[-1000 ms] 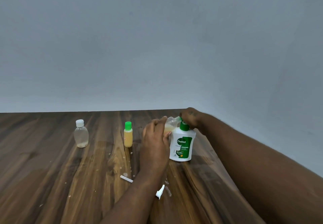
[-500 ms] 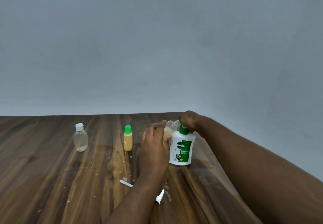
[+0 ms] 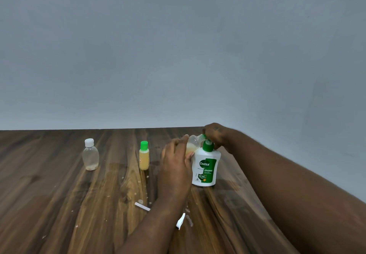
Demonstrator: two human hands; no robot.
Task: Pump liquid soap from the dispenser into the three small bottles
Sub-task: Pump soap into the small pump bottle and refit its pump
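Holding a bottle (image 3: 193,144) tipped toward the top of the dispenser (image 3: 206,168), the left hand (image 3: 175,163) curls round it. The right hand (image 3: 216,134) curls over the dispenser's green top. The bottle is clear, with yellow soap low inside.

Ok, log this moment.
left hand holds small bottle at spout | right hand grips dispenser pump | white-cap bottle, green-cap bottle standing

Soft, even, dimmish light; faint shadows, slight blur, wide-angle edge bending.
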